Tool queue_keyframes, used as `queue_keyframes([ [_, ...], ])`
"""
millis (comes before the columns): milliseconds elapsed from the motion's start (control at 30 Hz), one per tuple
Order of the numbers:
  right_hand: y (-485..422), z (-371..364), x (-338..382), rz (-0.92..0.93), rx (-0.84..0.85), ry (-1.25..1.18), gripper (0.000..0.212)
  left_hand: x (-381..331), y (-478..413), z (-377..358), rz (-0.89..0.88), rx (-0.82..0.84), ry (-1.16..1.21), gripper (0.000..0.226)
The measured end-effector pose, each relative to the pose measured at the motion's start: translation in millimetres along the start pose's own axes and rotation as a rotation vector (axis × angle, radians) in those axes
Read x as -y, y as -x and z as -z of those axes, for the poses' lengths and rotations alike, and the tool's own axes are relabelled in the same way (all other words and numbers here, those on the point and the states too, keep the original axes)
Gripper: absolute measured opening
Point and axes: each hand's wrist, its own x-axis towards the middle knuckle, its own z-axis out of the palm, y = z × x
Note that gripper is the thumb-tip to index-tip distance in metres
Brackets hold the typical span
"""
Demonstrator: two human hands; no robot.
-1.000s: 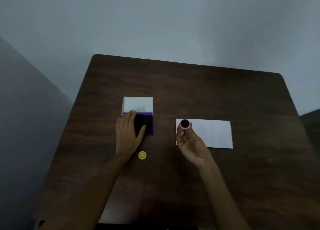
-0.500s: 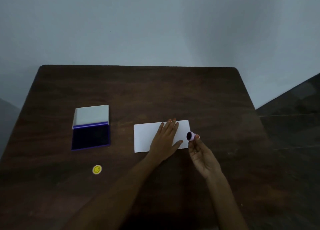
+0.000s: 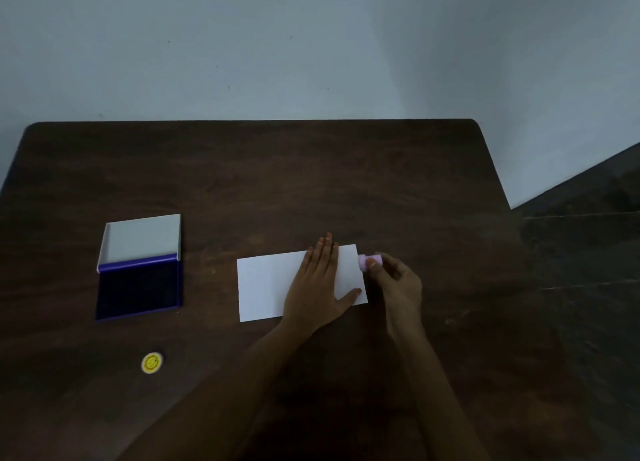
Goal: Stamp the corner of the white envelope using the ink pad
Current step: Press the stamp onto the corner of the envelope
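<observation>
Dim table (image 3: 311,183); left hand (image 3: 317,287) hides envelope (image 3: 266,287) middle.

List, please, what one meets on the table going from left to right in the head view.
ink pad → yellow smiley cap → white envelope → left hand, flat on the envelope → pink stamp → right hand holding the stamp.
</observation>
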Motion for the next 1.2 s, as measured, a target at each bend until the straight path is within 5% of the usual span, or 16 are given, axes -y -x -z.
queue_keyframes([
  [300,-31.2,-29.0,-13.2,0.364,0.022,0.595,0.031,1.0,-1.6,4.8,-0.024,0.000,0.083,0.096],
  [1200,-23.6,-30.7,-18.9,0.479,0.041,0.671,0.032,-0.1,-1.7,6.3,-0.040,0.023,0.114,0.094],
])
